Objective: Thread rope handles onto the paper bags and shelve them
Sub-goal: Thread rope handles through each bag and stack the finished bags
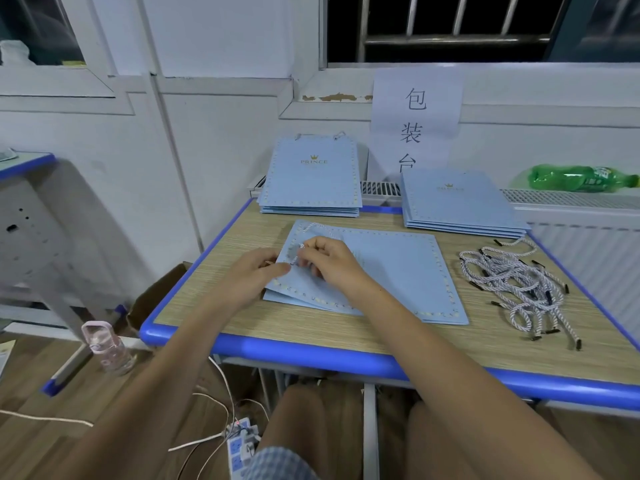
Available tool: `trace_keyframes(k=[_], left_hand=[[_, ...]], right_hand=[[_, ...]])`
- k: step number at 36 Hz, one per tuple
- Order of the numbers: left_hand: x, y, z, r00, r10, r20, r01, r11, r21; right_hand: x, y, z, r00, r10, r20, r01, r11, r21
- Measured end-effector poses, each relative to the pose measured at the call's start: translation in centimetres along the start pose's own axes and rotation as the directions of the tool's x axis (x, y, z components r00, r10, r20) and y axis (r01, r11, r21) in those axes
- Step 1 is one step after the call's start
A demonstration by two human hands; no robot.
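PRINCE bag stack (pixel 313 174), wall sign (pixel 415 119) 包装台

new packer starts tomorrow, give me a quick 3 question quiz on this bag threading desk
1. True or false: the loose rope handles lie to the left of the bag being worked on.
2. Which hand pinches the rope at the bag's top edge? A) left hand B) right hand C) neither
3. Fill in: the word printed in gold on the back-left stack of bags is ____.

Key
1. False: they lie to its right, on the desk.
2. B: the right hand pinches the rope; the left hand holds the bag's edge.
3. PRINCE
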State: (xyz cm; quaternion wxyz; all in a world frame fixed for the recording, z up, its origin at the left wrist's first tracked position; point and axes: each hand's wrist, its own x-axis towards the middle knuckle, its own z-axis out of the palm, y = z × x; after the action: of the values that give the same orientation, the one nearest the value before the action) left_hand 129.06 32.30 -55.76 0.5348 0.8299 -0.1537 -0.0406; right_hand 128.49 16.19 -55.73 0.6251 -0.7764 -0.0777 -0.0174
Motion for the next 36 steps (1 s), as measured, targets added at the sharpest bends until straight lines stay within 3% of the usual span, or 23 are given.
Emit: trace_keyframes(k=[4,8,12,14,16,19,21,23,26,28,30,33,35,36], left_hand=[[0.0,-0.5,0.0,0.992,0.101,-0.077,-0.099,0.995,0.025],[0.6,-1.8,0.1,0.975,0.219,0.048,-0.218,0.88,0.422],[1.5,-1.0,1.4,0.989,0.148,0.015,-0.136,0.857,0.498],[2.0,0.4,2.1,0.992,0.121,-0.033,-0.1,0.92,0.378],[2.7,1.5,2.2,0.997,0.072,-0.025,-0.068,0.989,0.13],[3.4,2.9,1.4,0.998,0.032,0.062,-0.024,0.992,-0.122],[3.5,3.6,0.9,0.989,0.015,0.149,0.039,0.934,-0.354],[3.8,3.9,0.4,0.985,-0.029,0.171,0.107,0.879,-0.464],[4.3,3.3,-0.8,0.984,-0.175,0.024,0.154,0.783,-0.603],[4.7,2.4,-2.1,0.94,-0.311,-0.139,0.134,0.712,-0.69],[4.9,0.9,-3.6,0.867,-0.382,-0.32,0.136,0.8,-0.585],[5.3,-1.5,-4.6,0.815,-0.299,-0.496,0.219,0.952,-0.214],[5.7,-2.1,-4.6,0.816,-0.167,-0.553,0.259,0.962,0.09],[5.9,-2.2,-4.5,0.827,-0.101,-0.552,0.289,0.92,0.265]], right_hand=[[-0.1,-0.1,0.1,0.999,-0.045,0.003,0.044,0.998,0.038],[-0.1,0.5,0.3,0.995,-0.104,0.001,0.104,0.994,-0.016],[-0.3,0.5,0.2,0.986,-0.153,0.07,0.156,0.986,-0.051],[-0.5,0.5,0.2,0.98,-0.196,0.043,0.197,0.98,-0.037],[-0.4,0.5,0.2,0.974,-0.222,-0.041,0.22,0.974,-0.05],[-0.5,0.2,0.3,0.953,-0.254,-0.162,0.247,0.967,-0.065],[-0.6,0.0,0.4,0.941,-0.288,-0.175,0.282,0.958,-0.058],[-0.9,-0.1,0.5,0.942,-0.297,-0.157,0.29,0.955,-0.067],[-0.8,0.2,0.2,0.966,-0.165,-0.198,0.169,0.986,0.0],[-0.8,0.4,-0.1,0.971,-0.106,-0.214,0.11,0.994,0.006],[-0.7,0.6,-0.2,0.975,-0.109,-0.194,0.093,0.992,-0.087],[-0.6,1.0,0.0,0.982,-0.127,-0.14,0.084,0.957,-0.279],[-0.6,1.1,0.1,0.988,-0.135,-0.074,0.092,0.903,-0.419],[-0.6,1.1,0.2,0.99,-0.135,-0.036,0.098,0.852,-0.515]])
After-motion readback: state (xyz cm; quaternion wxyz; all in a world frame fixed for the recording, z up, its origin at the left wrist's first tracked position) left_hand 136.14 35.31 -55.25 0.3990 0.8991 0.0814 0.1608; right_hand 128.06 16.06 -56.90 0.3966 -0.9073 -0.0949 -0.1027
